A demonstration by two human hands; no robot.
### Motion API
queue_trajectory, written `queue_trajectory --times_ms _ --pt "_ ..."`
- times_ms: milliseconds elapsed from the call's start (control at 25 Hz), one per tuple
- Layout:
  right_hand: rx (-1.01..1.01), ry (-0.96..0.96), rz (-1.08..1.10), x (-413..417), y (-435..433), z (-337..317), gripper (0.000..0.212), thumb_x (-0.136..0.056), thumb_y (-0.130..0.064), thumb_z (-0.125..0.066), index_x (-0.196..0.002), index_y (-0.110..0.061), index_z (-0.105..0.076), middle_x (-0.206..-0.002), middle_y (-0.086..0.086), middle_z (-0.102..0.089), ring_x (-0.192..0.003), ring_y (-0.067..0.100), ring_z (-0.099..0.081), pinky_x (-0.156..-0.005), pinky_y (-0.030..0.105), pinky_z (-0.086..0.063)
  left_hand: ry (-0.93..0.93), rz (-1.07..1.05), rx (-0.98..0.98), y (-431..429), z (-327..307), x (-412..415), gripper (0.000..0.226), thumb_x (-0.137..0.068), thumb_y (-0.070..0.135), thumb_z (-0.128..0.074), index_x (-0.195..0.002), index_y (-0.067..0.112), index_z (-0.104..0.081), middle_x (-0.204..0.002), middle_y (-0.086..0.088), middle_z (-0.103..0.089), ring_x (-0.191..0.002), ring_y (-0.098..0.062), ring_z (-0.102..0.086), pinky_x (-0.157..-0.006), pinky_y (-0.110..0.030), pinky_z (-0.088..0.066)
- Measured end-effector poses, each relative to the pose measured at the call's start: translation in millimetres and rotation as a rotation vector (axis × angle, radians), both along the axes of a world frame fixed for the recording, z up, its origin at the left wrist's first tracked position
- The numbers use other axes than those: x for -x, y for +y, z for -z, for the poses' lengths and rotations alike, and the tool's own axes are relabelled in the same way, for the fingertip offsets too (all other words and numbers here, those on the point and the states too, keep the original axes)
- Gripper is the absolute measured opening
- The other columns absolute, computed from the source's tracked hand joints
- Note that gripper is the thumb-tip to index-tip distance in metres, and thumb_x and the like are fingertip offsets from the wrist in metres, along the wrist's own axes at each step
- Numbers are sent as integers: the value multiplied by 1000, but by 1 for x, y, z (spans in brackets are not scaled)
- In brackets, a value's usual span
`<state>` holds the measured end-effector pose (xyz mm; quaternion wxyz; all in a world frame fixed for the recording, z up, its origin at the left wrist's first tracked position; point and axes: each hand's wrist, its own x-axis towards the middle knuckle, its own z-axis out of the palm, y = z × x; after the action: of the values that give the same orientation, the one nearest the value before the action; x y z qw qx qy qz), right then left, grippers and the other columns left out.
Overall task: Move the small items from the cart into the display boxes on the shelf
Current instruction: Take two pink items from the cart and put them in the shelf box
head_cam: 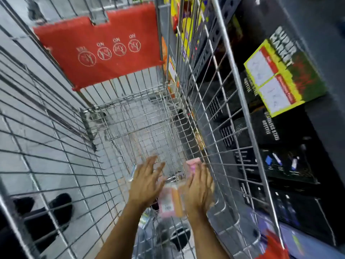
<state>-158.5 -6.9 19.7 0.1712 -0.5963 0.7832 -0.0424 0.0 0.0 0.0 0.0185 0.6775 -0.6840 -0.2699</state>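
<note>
Down inside the wire cart (130, 113), both bare forearms reach forward from the near edge of the view, side by side. The left hand (146, 181) is held palm down with its fingers (152, 165) spread and slightly curled, hovering above the cart's wire floor and touching nothing that can be made out. The right hand (198, 189) sits close against the cart's right wall, its fingers (202, 171) curled and close together; motion blur makes it hard to tell whether they actually grip anything. A pink packet (191, 166) shows just past the right fingertips, and a second small packet (171, 200), pink and orange with a white label, lies between the two hands, low in the cart's near end. More blurred wrapped items (147, 219) lie under the wrists.

At the cart's far end a red child-seat flap (97, 51) with white printed symbols stands upright. Through the cart's left wall, pale grey floor tiles (46, 146) and a dark shoe (59, 208) are visible. Beyond the cart's right wall runs a dark shelf (321, 128) carrying black product boxes (280, 156) and a yellow-green box (280, 77) with white panels. Yellow packaging (183, 25) shows past the cart's far right corner.
</note>
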Motion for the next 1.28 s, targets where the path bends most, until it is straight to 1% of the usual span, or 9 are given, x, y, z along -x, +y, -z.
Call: queue_trajectory --times_ms 160,280,400,560,800,1000,1120,1200,1280 --pt "40 104 -56 -1 -12 1 51 -67 -10 -78 -115 -10 -61 -118 16 -63 -105 35 -58 -87 49 -46 58 217 -19 18 0 26 72 -84 69 -27 -131 18 -44 -115 -5 -65 -108 -21 -58 -101 -34 -25" --pt "33 14 -8 -5 -20 -3 61 -61 -15 -84 -117 -11 -60 -115 17 -62 -96 33 -57 -79 44 -47 85 131 -90 16 -5 23 74 -77 67 -33 -137 22 -36 -112 -2 -62 -106 -21 -55 -100 -35 -34" --pt "28 -143 15 -16 -35 -4 62 -67 -17 -82 -122 -10 -56 -121 18 -55 -103 32 -54 -83 41 -47 146 197 -188 10 -6 10 60 -83 51 -50 -135 23 -39 -122 -6 -54 -107 -27 -54 -94 -36 -39" --pt "-1 -135 -88 -24 -45 6 68 -72 -26 -79 -130 -9 -49 -134 20 -48 -115 35 -50 -91 47 -46 167 216 -134 20 4 -7 70 -71 71 -46 -127 30 -42 -121 -1 -52 -101 -22 -54 -85 -39 -46" --pt "-153 -180 -72 -11 -42 13 70 -82 -44 -63 -140 -18 -35 -146 12 -36 -127 29 -39 -99 45 -38 58 585 -5 21 17 -19 70 -46 71 -68 -99 29 -52 -93 4 -62 -75 -9 -60 -67 -23 -53" --pt "-198 -192 -103 -4 -45 14 69 -82 -41 -62 -141 -21 -33 -142 11 -40 -121 27 -43 -94 42 -44 118 114 127 -17 9 -38 82 -70 79 -35 -100 5 -52 -94 -11 -56 -70 -18 -54 -57 -31 -56" --pt "-186 -220 -78 -6 -42 13 66 -85 -39 -60 -142 -22 -33 -140 12 -41 -118 27 -45 -93 44 -46 182 -276 151 -37 -4 -42 60 -72 49 -65 -103 -1 -52 -96 -18 -50 -73 -25 -54 -55 -34 -54" --pt "-190 -222 -64 -8 -41 14 60 -89 -39 -54 -142 -23 -31 -142 12 -39 -119 28 -45 -93 47 -46 98 -306 210 -42 -8 -33 50 -70 30 -76 -103 0 -55 -93 -22 -54 -71 -28 -55 -53 -33 -50" --pt "-201 -218 -47 -10 -40 13 55 -92 -41 -46 -142 -25 -30 -142 12 -38 -120 27 -43 -94 50 -45 4 -163 231 -36 -4 -24 47 -74 39 -72 -102 5 -56 -95 -22 -59 -72 -29 -57 -56 -33 -49"
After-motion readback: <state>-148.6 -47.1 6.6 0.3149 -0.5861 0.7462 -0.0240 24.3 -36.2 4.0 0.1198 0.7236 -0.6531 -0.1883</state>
